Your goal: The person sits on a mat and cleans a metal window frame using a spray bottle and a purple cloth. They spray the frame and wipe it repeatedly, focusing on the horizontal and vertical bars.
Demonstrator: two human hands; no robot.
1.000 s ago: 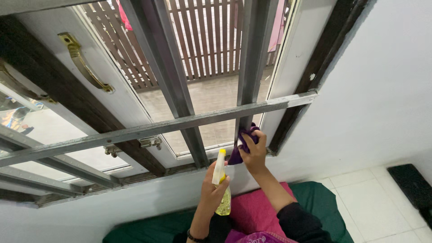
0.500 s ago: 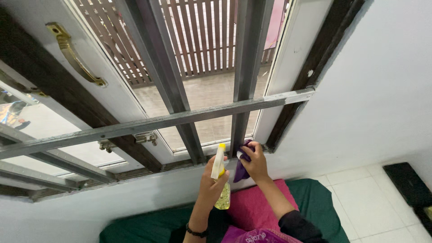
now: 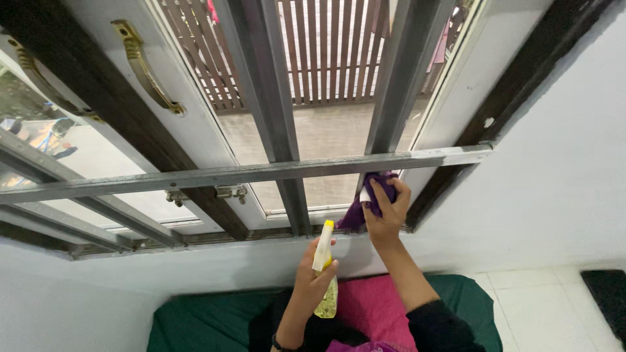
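My right hand [image 3: 386,210] presses a purple cloth [image 3: 365,201] against the grey vertical window bar [image 3: 401,78], just under the horizontal crossbar [image 3: 248,174]. My left hand [image 3: 314,279] grips a clear spray bottle [image 3: 323,280] of yellowish liquid with a yellow-and-white nozzle, held upright below the window sill, a little left of the cloth. Behind the bars is the glass pane [image 3: 326,143], with a brown slatted fence outside.
A white window sash with a brass handle [image 3: 145,68] stands at the upper left, its dark wooden frame [image 3: 117,111] beside it. White wall [image 3: 561,163] fills the right. Below are a green mattress [image 3: 195,322], a pink cushion [image 3: 372,306], white floor tiles and a dark mat [image 3: 606,293].
My right hand has slid the purple cloth up the vertical bar from the sill to just under the crossbar. The spray bottle stays in my left hand; the view shifted slightly.
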